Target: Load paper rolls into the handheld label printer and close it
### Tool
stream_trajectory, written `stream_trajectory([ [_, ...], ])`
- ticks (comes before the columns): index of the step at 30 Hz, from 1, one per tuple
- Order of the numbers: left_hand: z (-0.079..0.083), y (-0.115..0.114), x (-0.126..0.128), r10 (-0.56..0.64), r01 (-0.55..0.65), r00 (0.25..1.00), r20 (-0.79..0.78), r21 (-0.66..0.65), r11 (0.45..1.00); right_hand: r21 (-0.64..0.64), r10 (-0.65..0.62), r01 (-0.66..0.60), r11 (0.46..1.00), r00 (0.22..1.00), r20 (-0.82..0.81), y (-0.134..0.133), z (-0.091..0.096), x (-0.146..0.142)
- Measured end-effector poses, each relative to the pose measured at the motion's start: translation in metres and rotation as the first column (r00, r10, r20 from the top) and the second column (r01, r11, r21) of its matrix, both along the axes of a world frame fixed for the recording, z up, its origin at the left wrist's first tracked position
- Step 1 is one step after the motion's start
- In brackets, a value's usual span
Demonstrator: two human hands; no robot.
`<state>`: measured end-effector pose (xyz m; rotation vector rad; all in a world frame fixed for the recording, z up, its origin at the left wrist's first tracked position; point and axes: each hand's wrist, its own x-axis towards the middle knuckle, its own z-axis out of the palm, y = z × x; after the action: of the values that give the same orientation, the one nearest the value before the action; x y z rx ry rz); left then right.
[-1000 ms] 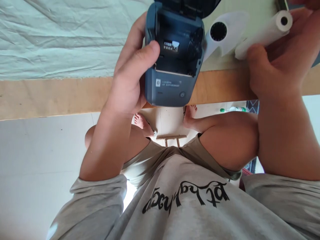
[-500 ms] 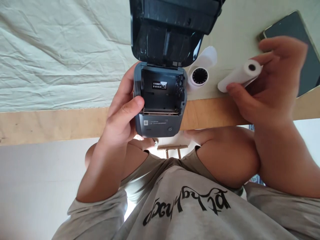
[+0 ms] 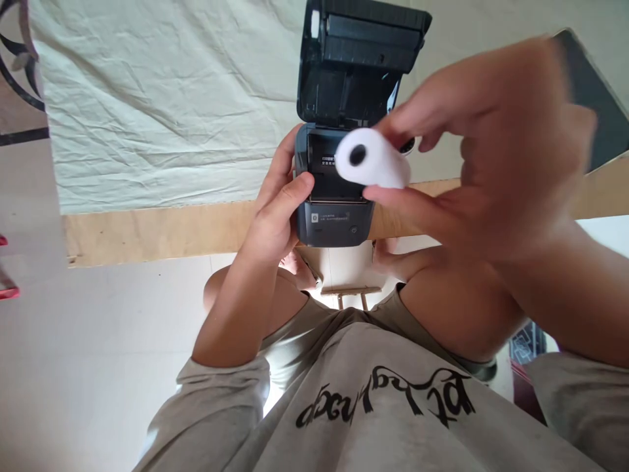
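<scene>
My left hand (image 3: 278,210) grips the left side of a small dark blue label printer (image 3: 334,223) at the table's near edge, thumb on its front rim. The printer's lid (image 3: 361,65) stands open and the paper bay shows. My right hand (image 3: 481,151), blurred by motion, pinches a white paper roll (image 3: 371,160) between thumb and fingers. The roll hangs just over the open bay, its hollow core facing me.
A pale green cloth (image 3: 171,111) covers the wooden table (image 3: 162,229). A dark phone (image 3: 597,105) lies at the right behind my hand. Below are my knees, a grey shirt and a white tiled floor (image 3: 98,341).
My right hand has carried the paper roll from the table at the right leftward to just above the printer's open bay. The left hand keeps its grip on the printer.
</scene>
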<state>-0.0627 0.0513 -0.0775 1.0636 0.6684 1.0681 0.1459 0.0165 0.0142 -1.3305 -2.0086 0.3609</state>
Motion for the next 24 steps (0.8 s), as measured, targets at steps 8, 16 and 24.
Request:
stream_trajectory([
  [8,0.002,-0.008,-0.001,-0.002,0.001,1.0,0.028,0.038,0.999,0.327,-0.033,-0.09,0.941,0.935,0.353,0.017,-0.026,-0.015],
  [16,-0.001,-0.007,-0.007,-0.077,0.077,0.997,0.007,-0.002,0.997,0.363,0.246,-0.317,0.876,0.942,0.228,0.003,-0.031,-0.012],
  [24,-0.019,-0.002,-0.012,-0.005,0.022,0.992,-0.126,0.135,0.991,0.149,-0.018,0.047,0.988,0.982,-0.187,0.006,-0.024,0.002],
])
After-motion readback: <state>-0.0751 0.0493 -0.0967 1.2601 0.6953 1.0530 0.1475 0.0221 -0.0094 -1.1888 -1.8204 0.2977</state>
